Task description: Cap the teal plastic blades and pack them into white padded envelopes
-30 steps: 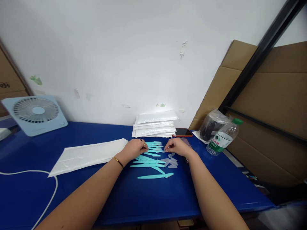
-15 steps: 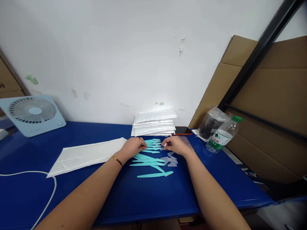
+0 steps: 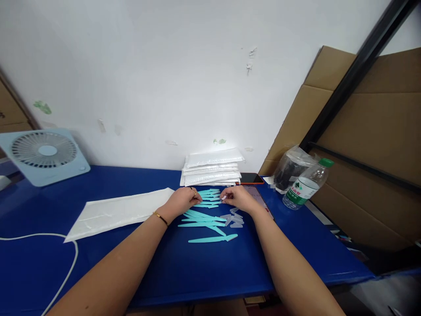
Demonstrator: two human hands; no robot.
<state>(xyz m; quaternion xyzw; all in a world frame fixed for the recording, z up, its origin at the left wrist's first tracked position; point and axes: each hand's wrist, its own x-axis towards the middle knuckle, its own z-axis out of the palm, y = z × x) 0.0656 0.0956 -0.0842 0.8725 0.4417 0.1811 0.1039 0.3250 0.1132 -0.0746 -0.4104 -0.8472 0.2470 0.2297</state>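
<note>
Several teal eyebrow razors (image 3: pixel 210 239) lie on the blue table, the upper ones in a row and the lower ones loosely crossed. My left hand (image 3: pixel 184 200) pinches the handle end of one razor in the upper row. At that razor's blade end, my right hand (image 3: pixel 239 198) is closed with thumb and forefinger together, seemingly on a small clear cap; the fingers hide most of it. Whether the cap is around the blade or only touching it, I cannot tell. Below my right hand lies a small heap of clear blade caps (image 3: pixel 236 220).
A white padded envelope (image 3: pixel 115 215) lies left of my left hand. Behind stand stacked envelopes (image 3: pixel 212 169). On the right are a phone (image 3: pixel 251 178), another phone-like screen (image 3: pixel 261 199) and a water bottle (image 3: pixel 304 186). A fan (image 3: pixel 49 156) and white cable (image 3: pixel 74 259) sit left.
My right hand has moved slightly left, closer to the razor's blade end. My left hand stays at the handle end. The view has shifted a little.
</note>
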